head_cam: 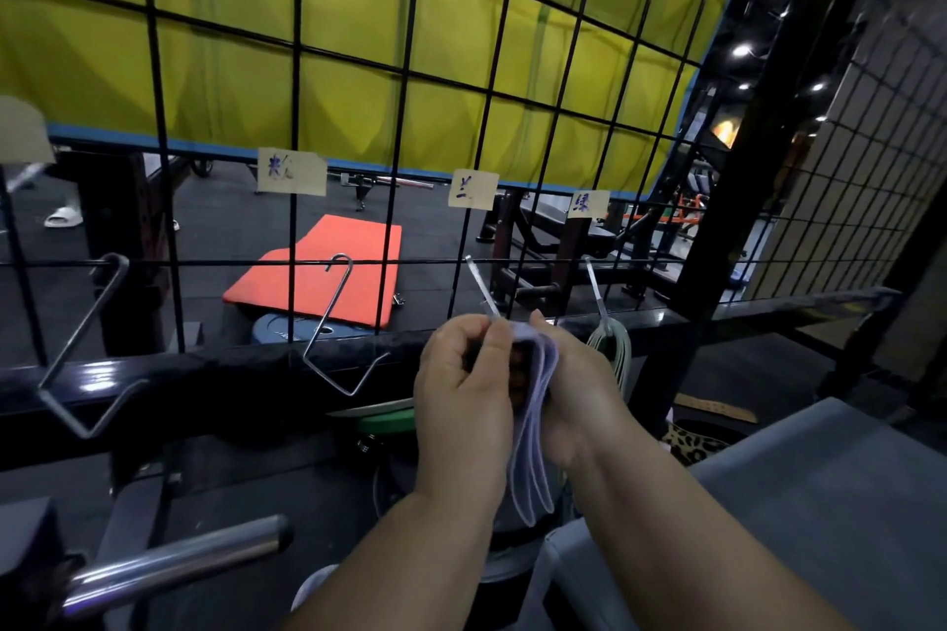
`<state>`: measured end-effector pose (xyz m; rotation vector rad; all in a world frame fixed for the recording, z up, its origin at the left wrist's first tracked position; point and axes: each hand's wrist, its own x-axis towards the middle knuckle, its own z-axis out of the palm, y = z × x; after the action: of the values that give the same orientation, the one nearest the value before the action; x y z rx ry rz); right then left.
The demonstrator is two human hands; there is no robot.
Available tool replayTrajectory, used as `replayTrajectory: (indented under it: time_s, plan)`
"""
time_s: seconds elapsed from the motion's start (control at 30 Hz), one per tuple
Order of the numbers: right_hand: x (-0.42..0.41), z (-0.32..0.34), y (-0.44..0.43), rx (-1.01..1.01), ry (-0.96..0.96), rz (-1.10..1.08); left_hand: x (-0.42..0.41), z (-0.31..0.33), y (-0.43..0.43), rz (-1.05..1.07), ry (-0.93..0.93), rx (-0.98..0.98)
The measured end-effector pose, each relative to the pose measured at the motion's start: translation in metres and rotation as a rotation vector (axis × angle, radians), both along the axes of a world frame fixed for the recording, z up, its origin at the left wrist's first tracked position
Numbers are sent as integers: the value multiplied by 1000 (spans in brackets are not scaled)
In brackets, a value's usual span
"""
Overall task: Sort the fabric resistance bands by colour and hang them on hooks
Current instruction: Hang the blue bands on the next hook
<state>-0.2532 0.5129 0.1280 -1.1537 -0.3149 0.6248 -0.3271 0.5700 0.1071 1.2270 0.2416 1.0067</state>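
I'm facing the wire grid (295,118), working at its third hook (481,284), beside the green bands (617,354) hanging on the next one. My left hand (461,374) and right hand (579,389) are both gripping the pale blue band (533,451) at the hook's foot. Next, I judge, the loop needs spreading and slipping over the hidden tip.

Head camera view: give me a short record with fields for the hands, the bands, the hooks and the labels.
left hand: pinches the top of the lilac bands
right hand: holds the lilac bands from the other side
lilac bands: hang between the hands at the third hook; whether they are looped on it is hidden
green bands: hang on the fourth hook
empty hooks: two, left of the hands
labels: handwritten paper tags on the wire grid, above the hooks
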Motion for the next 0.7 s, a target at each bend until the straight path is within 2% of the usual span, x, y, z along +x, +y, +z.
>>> replayTrajectory:
  time_s: [0.07,0.23,0.5,0.7]
  plan:
    - [0,2,-1,-22,0,19,0,-1,-2,-3,-13,-40]
    - [-3,-4,-12,-138,-269,69,-5,-1,3,43,-28,34]
    - [-10,-10,-22,-144,-420,150,-15,-5,8,5,-26,130]
    - [-18,-9,-17,-130,-337,107,-23,-17,15,44,10,291]
